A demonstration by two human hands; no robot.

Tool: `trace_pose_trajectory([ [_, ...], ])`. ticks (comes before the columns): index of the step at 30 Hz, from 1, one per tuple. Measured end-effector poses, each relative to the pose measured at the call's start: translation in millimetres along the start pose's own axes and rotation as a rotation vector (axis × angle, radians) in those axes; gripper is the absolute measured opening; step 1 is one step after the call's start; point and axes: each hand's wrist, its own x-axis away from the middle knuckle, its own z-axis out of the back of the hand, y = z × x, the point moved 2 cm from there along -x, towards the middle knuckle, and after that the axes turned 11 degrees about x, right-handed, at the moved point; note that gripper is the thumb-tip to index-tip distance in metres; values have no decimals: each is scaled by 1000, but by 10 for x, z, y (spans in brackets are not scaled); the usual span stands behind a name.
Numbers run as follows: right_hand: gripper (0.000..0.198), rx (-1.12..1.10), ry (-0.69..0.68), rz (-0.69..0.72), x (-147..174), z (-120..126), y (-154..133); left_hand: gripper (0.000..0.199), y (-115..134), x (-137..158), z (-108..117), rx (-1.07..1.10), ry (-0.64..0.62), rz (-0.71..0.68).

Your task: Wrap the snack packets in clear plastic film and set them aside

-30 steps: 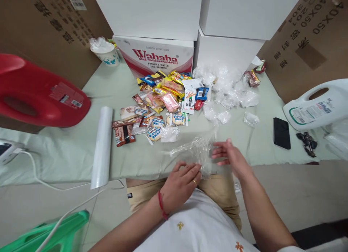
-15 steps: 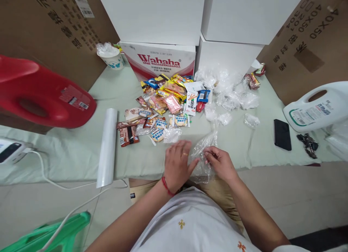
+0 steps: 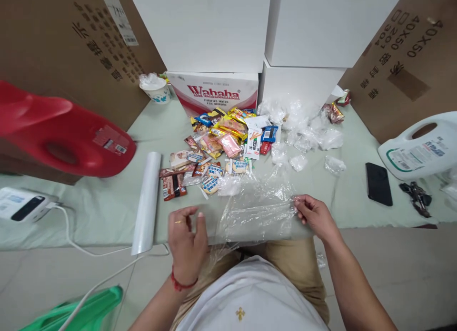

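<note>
A clear plastic bag (image 3: 260,209) lies spread over the front edge of the table, its lower part hanging towards my lap. At its right side, my right hand (image 3: 314,217) is closed, pinching the bag's edge between thumb and fingertips. My left hand (image 3: 187,245) is by the bag's left side with fingers bent and a gap between thumb and forefinger; nothing shows in it. Beyond the bag is a pile of wrapped snacks (image 3: 228,131), with biscuit packets (image 3: 211,183) nearest and a brown packet (image 3: 174,185) at the left.
Crumpled clear bags (image 3: 300,126) lie right of the snacks. A white roll (image 3: 146,202), a red jug (image 3: 71,136) and a white device with a cable (image 3: 26,205) are left. A black phone (image 3: 378,183), keys (image 3: 416,198) and a white jug (image 3: 421,148) are right. Boxes (image 3: 217,91) stand behind.
My hands have moved apart, the left one leftwards and the right one rightwards. The bunched clear bag between them has spread out wide. The whole view has shifted slightly.
</note>
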Motion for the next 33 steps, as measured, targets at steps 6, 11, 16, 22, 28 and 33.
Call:
trace_pose_trajectory([
  [6,50,27,-57,-3,-12,26,-52,33,315,-109,-656,-112,-832,-548],
  [11,46,112,11,-18,28,387,187,44,-132,-216,-1132,-378,-831,-478],
  [16,32,471,93,7,-10,885,208,48,-301,-119,-1093,-412,-738,-514],
  [22,42,931,181,328,-710,115,-1025,53,-234,-99,-1154,-447,-747,-523],
  [28,62,1194,144,24,-1805,-896,-1673,53,-249,-108,-1145,-484,-760,-521],
  [33,50,1235,171,-16,-1956,-630,-1617,53,-261,-111,-1129,-433,-765,-502],
])
